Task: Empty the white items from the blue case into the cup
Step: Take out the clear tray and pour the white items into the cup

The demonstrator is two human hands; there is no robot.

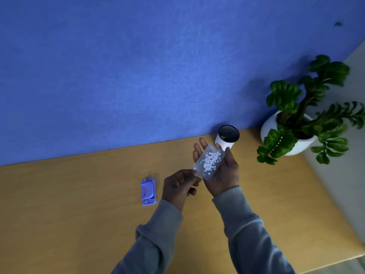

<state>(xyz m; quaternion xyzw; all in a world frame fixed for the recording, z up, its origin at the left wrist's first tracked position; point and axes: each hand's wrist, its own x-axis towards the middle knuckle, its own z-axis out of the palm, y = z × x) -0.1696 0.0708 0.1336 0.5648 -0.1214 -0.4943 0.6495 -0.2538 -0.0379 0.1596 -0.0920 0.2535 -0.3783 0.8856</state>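
Many small white round pellets [210,160] loose in clear plastic tray [207,162], right hand [221,175] grip cradling it, left hand [180,184] pinching near corner. White dark-rimmed cup [227,136] just beyond, on wooden bench [79,204]. Risk: fast tilt, narrow mouth, pellets scatter.

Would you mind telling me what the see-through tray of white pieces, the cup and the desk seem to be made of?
The see-through rectangular tray looks like clear glossy plastic: the palm shows through it. The white cup with a dark rim has a smooth matte wall, perhaps ceramic or coated metal. The tan desk looks like wood-grain laminate, evenly coloured with a faint sheen.
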